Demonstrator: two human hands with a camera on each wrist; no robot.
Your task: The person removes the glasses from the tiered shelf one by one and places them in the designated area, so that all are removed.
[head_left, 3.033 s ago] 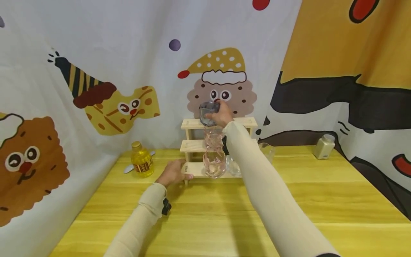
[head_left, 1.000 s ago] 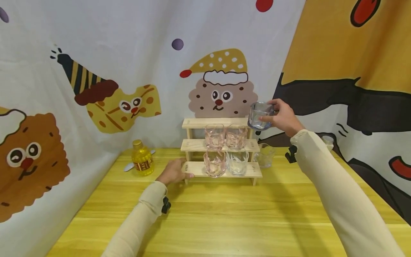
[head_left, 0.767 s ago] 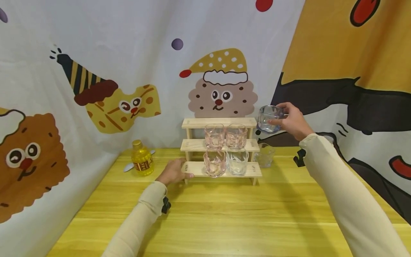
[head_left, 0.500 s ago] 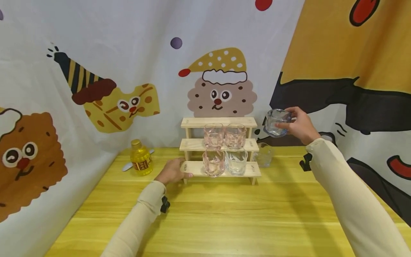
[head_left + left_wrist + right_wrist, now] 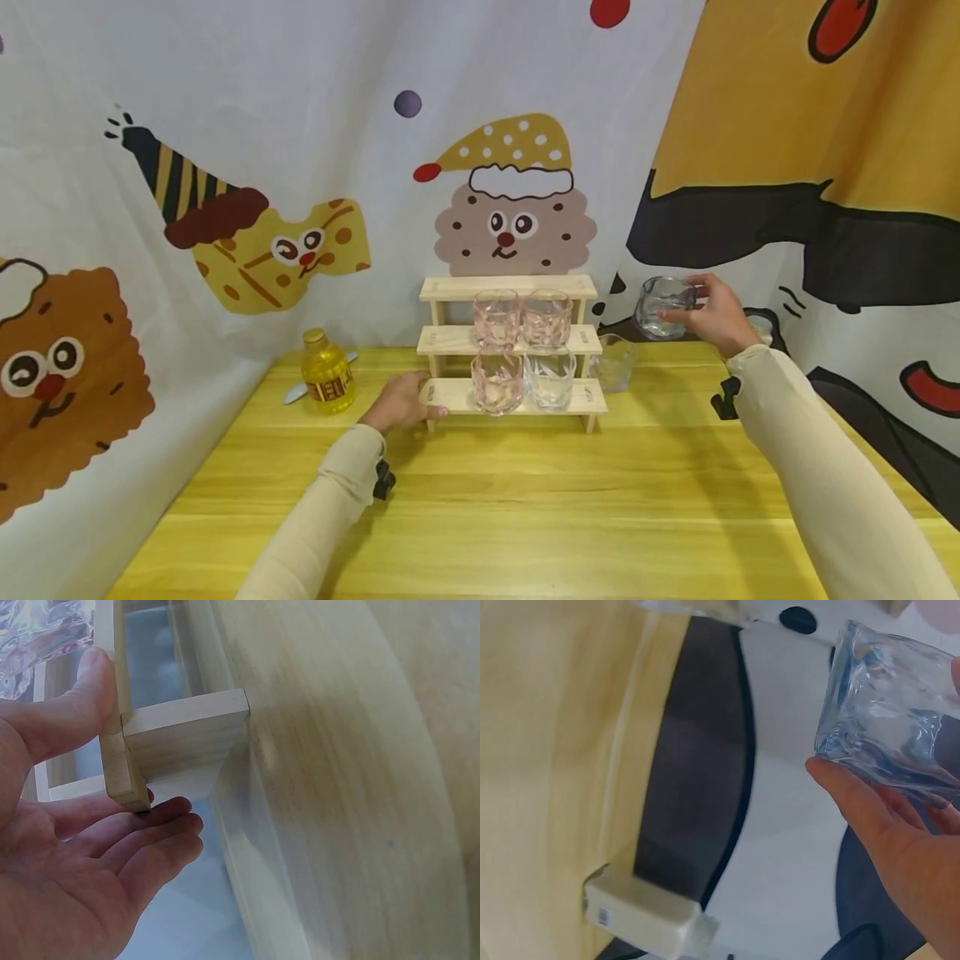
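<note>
My right hand (image 5: 716, 315) holds a bluish glass tumbler (image 5: 665, 307) by its side, in the air to the right of a three-tier wooden display stand (image 5: 442, 397). In the right wrist view the tumbler (image 5: 896, 705) sits between thumb and fingers. My left hand (image 5: 401, 402) grips the left end of the stand's lowest step; in the left wrist view the thumb lies on top of the board (image 5: 124, 769) with the fingers below. Two pink tumblers (image 5: 496, 319) stand on the middle step. On the lowest step are a pink tumbler (image 5: 497, 383) and a clear tumbler (image 5: 550, 381).
Another clear glass (image 5: 617, 364) stands on the table (image 5: 480, 517) behind the stand's right end. To the left are a yellow oil bottle (image 5: 327, 372) and a spoon (image 5: 296, 393). A white-capped jar (image 5: 645, 911) is at the far right, partly hidden by my right arm. A printed curtain (image 5: 315, 125) hangs behind.
My right hand has carried the bluish tumbler from over the stand's top step out to the right, and lately lower. The left hand keeps its place on the stand.
</note>
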